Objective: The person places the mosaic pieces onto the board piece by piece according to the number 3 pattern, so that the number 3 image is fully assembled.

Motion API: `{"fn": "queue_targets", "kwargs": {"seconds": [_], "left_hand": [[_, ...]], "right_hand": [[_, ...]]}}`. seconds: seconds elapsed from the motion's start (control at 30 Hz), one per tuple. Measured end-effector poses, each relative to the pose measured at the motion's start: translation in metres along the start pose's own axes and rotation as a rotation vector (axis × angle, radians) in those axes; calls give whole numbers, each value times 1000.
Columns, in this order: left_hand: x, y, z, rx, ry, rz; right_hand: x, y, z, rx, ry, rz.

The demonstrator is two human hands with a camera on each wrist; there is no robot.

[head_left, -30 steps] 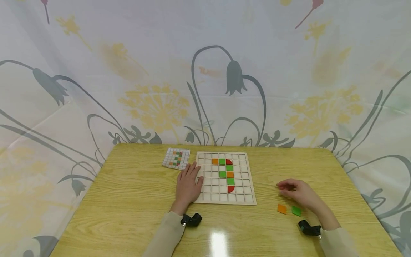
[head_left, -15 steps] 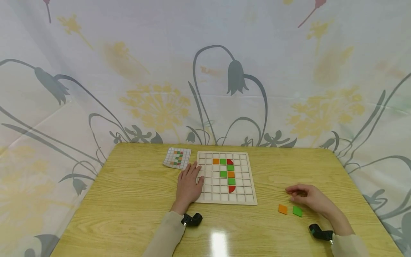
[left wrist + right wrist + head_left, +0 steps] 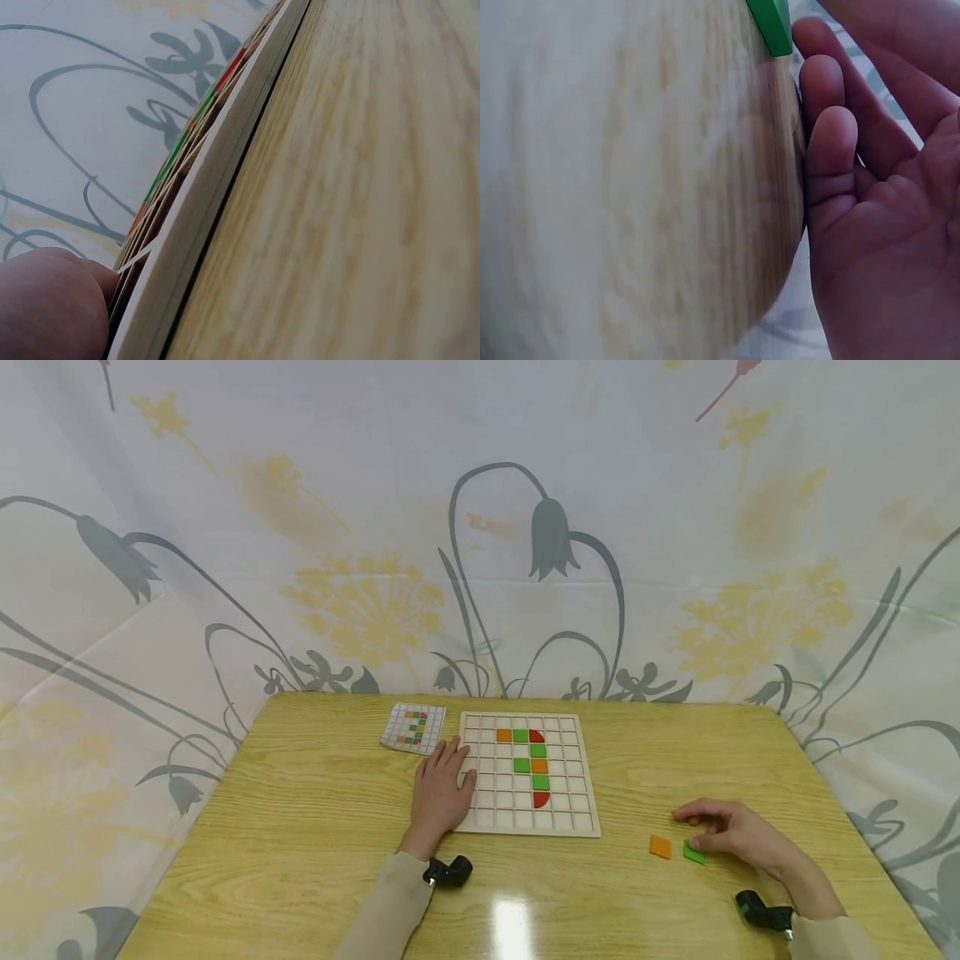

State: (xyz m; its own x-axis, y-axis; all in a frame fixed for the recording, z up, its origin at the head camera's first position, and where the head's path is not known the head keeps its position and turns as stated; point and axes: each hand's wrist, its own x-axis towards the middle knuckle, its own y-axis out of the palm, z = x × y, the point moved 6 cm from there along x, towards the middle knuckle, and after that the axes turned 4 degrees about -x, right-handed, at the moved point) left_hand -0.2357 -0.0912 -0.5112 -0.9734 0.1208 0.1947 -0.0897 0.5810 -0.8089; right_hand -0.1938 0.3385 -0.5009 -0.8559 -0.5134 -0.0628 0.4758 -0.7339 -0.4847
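A pale wooden grid board [image 3: 491, 817] bears several orange, green and red tiles in its right-of-middle cells. My left hand [image 3: 440, 793] rests with straight fingers over the board's left edge; in the left wrist view only a fingertip [image 3: 52, 304] shows beside the board's rim. To the right of the board lies a loose green tile [image 3: 693, 855], with an orange tile [image 3: 660, 847] to its left. My right hand [image 3: 750, 837] is over the green tile, thumb tip at its far edge and index finger reaching beyond. In the right wrist view the green tile [image 3: 771, 24] stands close to loosely bent fingers.
A small paper card [image 3: 414, 727] printed with a coloured grid pattern lies by the board's upper left corner. All of it rests on a wood-grain table [image 3: 300, 827], with a flower-patterned curtain [image 3: 360, 527] behind the far edge.
My right hand has moved right and then towards the near side, bringing its thumb down to the green tile. The left hand and the board have stayed put.
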Motion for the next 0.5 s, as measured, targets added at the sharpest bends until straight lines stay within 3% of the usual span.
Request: {"fn": "queue_targets", "kwargs": {"seconds": [0.3,0.5], "left_hand": [[-2,0,-1,-25,-9,17],[-1,-1,-1,-13,2,0]], "right_hand": [[-5,1,-1,19,-62,102],[-2,1,0,-76,-45,70]]}}
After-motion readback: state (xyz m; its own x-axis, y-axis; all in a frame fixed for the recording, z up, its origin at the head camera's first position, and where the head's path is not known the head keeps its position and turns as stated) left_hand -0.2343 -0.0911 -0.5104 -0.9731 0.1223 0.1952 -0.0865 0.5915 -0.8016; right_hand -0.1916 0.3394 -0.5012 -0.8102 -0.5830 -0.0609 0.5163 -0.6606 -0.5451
